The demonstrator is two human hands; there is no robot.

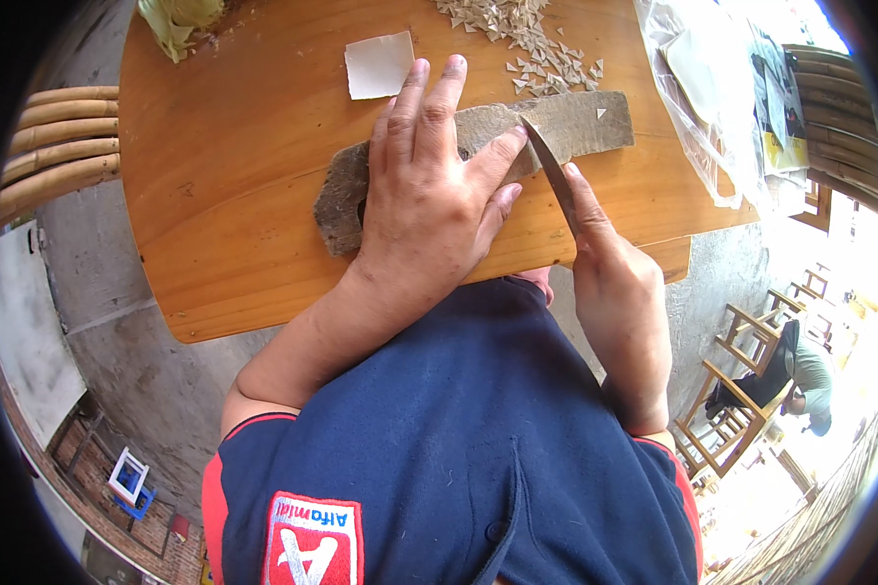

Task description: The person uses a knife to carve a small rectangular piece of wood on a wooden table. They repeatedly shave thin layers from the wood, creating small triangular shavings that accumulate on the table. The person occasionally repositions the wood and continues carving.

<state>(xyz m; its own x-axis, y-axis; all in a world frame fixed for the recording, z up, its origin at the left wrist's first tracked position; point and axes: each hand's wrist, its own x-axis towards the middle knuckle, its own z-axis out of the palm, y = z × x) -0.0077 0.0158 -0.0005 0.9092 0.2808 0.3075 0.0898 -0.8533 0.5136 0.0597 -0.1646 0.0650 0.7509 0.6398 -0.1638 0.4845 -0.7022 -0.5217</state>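
My left hand (429, 185) lies over a weathered wooden board (595, 122), fingers extended and slightly apart, one fingertip beside the blade tip; anything directly under it is hidden. My right hand (619, 312) grips a narrow knife (548, 161), its blade angled up-left onto the board. A small pale triangular piece (602, 114) rests on the board's right part. Above the board lie a square pale sheet (379, 65) and a heap of small pale triangles (498, 24).
The wooden table (215, 175) holds pale greenish material (180, 19) at top left and a plastic bag (698, 97) at right. A bamboo chair (59, 146) stands left. At lower right are wooden stools (712, 409) and another person (810, 370), bent over.
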